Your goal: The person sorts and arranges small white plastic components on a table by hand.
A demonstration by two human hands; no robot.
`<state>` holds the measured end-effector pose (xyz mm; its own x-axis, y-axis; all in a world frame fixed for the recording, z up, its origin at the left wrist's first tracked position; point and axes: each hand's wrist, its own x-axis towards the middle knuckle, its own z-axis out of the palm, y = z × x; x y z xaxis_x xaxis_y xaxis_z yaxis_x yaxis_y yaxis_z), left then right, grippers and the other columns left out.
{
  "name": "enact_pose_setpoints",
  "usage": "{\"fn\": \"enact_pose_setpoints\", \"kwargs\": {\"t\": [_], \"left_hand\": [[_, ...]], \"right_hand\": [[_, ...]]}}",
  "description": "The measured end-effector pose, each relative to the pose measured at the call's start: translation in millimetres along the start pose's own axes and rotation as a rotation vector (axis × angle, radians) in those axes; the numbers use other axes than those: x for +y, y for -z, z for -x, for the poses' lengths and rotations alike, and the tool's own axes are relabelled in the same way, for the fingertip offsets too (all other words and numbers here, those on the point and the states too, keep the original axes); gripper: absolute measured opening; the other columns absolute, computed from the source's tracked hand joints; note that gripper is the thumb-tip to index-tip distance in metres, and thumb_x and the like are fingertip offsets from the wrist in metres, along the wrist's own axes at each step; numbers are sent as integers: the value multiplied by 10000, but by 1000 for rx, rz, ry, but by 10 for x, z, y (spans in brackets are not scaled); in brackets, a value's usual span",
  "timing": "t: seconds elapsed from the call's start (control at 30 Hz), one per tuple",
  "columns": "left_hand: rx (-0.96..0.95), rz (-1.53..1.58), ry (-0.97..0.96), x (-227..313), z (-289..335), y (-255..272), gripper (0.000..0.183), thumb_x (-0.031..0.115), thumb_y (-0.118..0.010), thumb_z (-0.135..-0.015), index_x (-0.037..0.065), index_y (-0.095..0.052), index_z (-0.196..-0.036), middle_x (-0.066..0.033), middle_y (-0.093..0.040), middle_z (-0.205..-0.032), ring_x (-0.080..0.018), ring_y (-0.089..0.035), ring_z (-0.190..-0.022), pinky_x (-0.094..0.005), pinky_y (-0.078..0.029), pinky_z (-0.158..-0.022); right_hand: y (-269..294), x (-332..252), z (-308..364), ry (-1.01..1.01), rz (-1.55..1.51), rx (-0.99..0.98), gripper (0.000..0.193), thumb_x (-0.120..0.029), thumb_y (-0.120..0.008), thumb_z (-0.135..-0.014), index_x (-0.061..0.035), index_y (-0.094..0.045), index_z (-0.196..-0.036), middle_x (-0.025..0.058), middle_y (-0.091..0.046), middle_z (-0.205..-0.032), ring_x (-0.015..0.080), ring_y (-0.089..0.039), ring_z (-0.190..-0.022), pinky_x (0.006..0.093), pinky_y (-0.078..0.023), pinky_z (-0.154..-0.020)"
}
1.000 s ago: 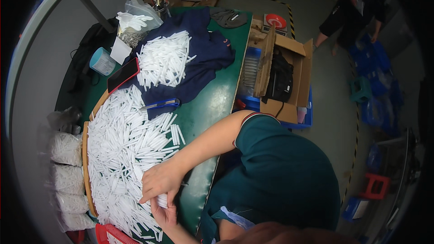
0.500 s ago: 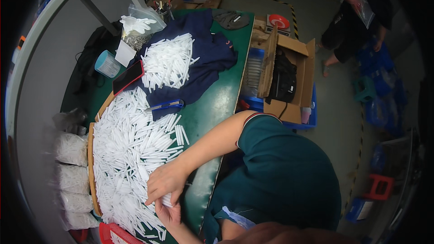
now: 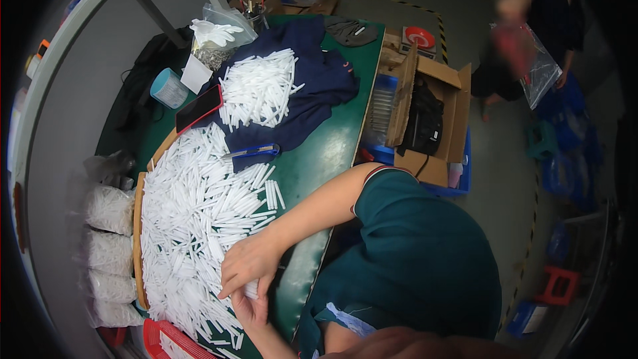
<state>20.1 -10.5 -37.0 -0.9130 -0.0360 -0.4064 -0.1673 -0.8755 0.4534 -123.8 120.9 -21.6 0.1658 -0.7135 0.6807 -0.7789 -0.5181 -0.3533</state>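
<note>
At the near edge of a big heap of thin white sticks, my two hands meet. My left hand, lower in the head view, is closed around a small bundle of white sticks. Over it bends my right hand, its fingers closed down onto the same bundle. Most of the bundle is hidden by the fingers. A few loose sticks lie side by side at the heap's edge, beyond my right hand.
Dark blue cloth carries a smaller stick pile and a blue utility knife. Nearby are a red-edged phone, a wooden rim, filled bags and a red basket. An open carton stands beside the green table.
The whole view has shifted slightly to the right. My hands stay together on the bundle with little change. In the background, a person holding a clear bag has shifted position.
</note>
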Motion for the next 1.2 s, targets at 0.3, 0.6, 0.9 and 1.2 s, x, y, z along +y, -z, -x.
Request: {"fn": "enact_pose_setpoints", "kwargs": {"t": [0.3,0.6,0.9,1.2], "left_hand": [[-106,-25,32,35,-15,51,384,178,-436,-980,19,-399,-1327,-115,-476,-1330,-223,-462,-1240,-379,-442,-996],[-56,-79,17,-21,-71,-102,438,237,-459,-977,41,-363,-1356,-111,-452,-1349,-233,-452,-1248,-395,-448,-993],[-11,-19,-66,2,-24,-40,425,142,-502,-953,36,-372,-1344,-132,-475,-1322,-286,-504,-1201,-425,-481,-963],[-130,137,2,75,36,-407,505,235,-428,-981,-6,-291,-1403,-240,-352,-1411,-366,-404,-1284,-459,-432,-1017]], "right_hand": [[-12,13,-8,28,5,-17,792,-395,-750,-675,-94,-446,-1341,121,-596,-1107,319,-563,-995,421,-463,-812],[-31,-41,-23,-16,19,-85,774,-417,-723,-694,-90,-449,-1339,129,-580,-1125,317,-565,-994,414,-466,-817],[200,-91,-108,-30,2,62,787,-379,-733,-704,-41,-426,-1344,181,-491,-1277,336,-489,-1175,491,-361,-1016],[573,-12,-101,-199,142,64,953,-367,-801,-647,2,-317,-1381,180,-501,-1318,358,-485,-1197,481,-348,-1032]]}}
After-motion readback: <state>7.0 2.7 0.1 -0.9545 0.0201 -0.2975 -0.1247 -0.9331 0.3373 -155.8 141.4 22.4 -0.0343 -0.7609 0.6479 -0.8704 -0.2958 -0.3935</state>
